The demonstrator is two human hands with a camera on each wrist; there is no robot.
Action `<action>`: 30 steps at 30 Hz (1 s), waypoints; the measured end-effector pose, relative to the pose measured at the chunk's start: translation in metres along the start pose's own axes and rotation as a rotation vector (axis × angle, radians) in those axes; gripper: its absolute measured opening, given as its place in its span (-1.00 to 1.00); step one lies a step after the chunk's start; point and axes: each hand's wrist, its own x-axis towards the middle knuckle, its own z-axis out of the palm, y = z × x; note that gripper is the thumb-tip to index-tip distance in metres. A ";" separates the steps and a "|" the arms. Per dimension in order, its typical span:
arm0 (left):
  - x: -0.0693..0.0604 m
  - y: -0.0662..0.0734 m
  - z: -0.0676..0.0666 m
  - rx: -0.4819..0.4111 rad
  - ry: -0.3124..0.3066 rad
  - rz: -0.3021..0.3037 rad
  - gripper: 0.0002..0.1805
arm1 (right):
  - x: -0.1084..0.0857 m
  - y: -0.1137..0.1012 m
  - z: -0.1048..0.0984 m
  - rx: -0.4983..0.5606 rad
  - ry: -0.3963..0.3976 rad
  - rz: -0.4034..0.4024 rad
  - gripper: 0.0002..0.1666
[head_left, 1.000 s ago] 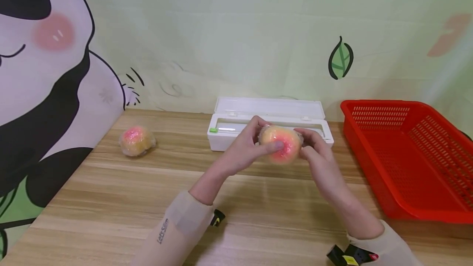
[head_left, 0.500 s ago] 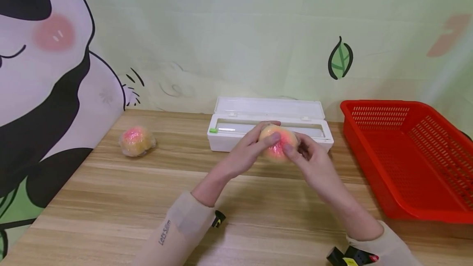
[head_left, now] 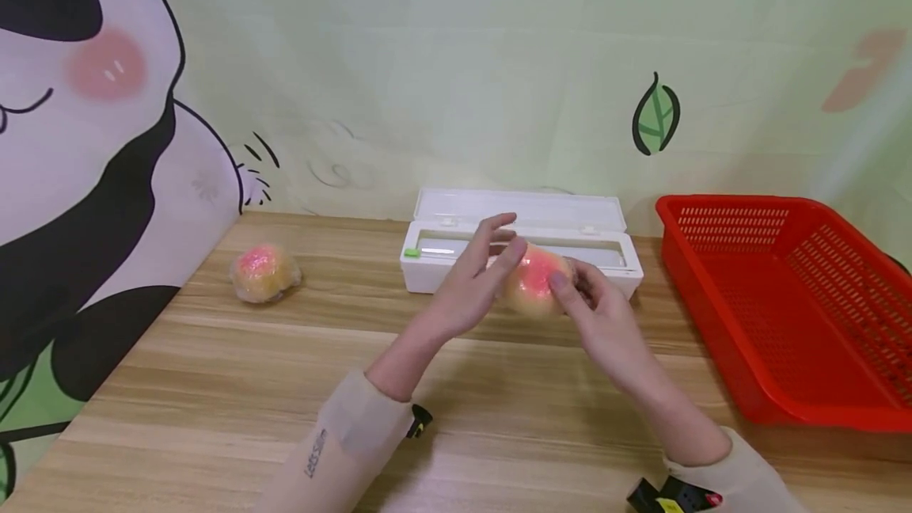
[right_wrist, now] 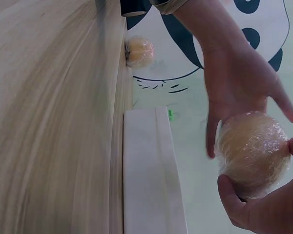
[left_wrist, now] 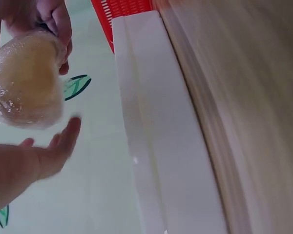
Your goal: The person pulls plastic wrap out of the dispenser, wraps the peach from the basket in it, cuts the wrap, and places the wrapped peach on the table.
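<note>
My right hand (head_left: 607,324) holds a pink and yellow peach (head_left: 533,285) wrapped in clear cling film, above the table in front of the white box. Its thumb lies on the near side of the peach, and the other fingers reach behind. Beside the peach's left side is my left hand (head_left: 463,291), fingers spread. In the left wrist view a gap shows between the left hand (left_wrist: 34,165) and the wrapped peach (left_wrist: 27,80). The right wrist view shows crinkled film over the peach (right_wrist: 254,151). A second wrapped peach (head_left: 264,271) rests on the table at the left.
A white cling film dispenser (head_left: 442,277) stands at the back with its lid raised and a green slider at its left end. On the right is a red plastic basket (head_left: 744,374) with slotted walls. The wooden table (head_left: 235,402) meets a printed backdrop behind.
The right thumb has moved onto the peach's front, and the peach has turned in the hands. My left hand has loosened, its fingers lifting and spreading away from the peach.
</note>
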 end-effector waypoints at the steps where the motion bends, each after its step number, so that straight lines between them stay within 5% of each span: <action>1: 0.000 0.001 0.000 0.042 0.036 0.048 -0.25 | 0.000 0.000 0.000 0.001 0.005 0.009 -0.23; 5: -0.003 0.008 -0.001 0.274 0.079 0.238 -0.31 | 0.003 0.002 -0.001 0.019 0.031 0.019 -0.27; 9: -0.009 0.015 0.004 0.452 0.025 0.312 -0.18 | 0.004 0.001 -0.002 0.042 0.043 0.019 -0.33; 15: -0.013 0.017 0.012 0.610 0.042 0.308 -0.06 | 0.005 0.000 -0.003 0.030 0.028 0.051 -0.27; 22: -0.016 0.012 0.012 0.624 0.066 0.322 -0.16 | 0.005 0.003 -0.001 0.025 -0.053 0.079 -0.24; 30: -0.015 0.009 -0.002 0.622 -0.049 0.161 -0.20 | 0.003 0.006 0.001 -0.001 -0.186 0.051 -0.31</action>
